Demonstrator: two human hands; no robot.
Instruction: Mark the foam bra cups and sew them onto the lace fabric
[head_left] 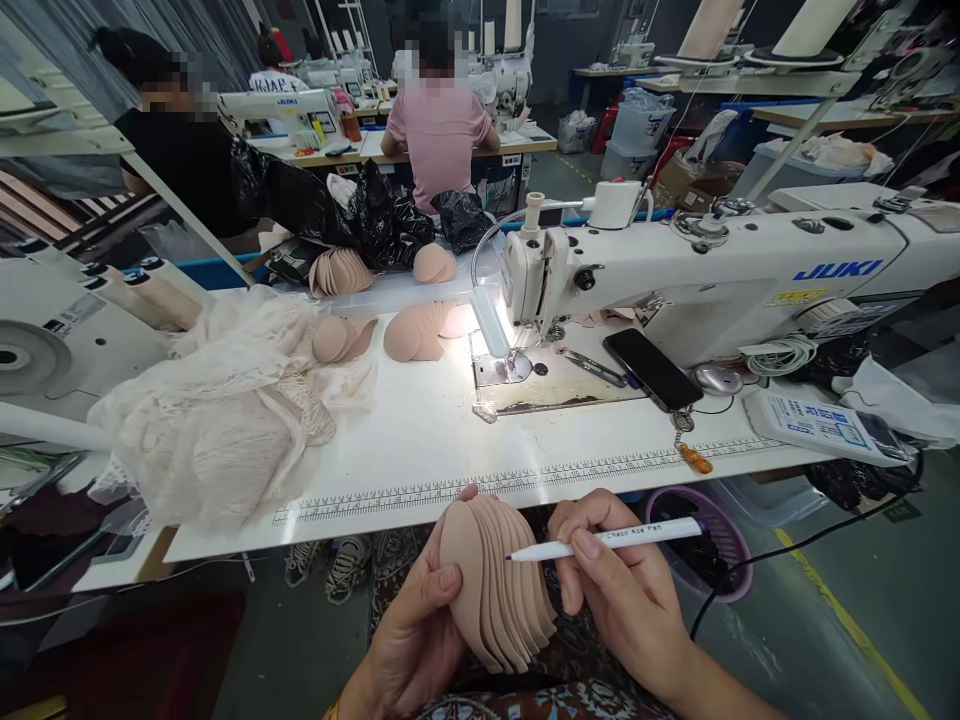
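My left hand is closed around a fanned stack of beige bra cups, held above my lap in front of the table edge. Its thumb presses on the nearest cup at the left. A white marker pen with a purple tip and end is pinched in my right hand. The pen's tip points left and lies over the edges of the fanned cups; whether it touches them I cannot tell. More beige cups lie spread on the sewing table, beside a smaller pile to their left.
A white JUKI sewing machine stands on the table, its lamp lit. White lace fabric is heaped at left. Tweezers, a black phone and a printed ruler strip lie nearby. Co-workers sit beyond; a purple basket stands below.
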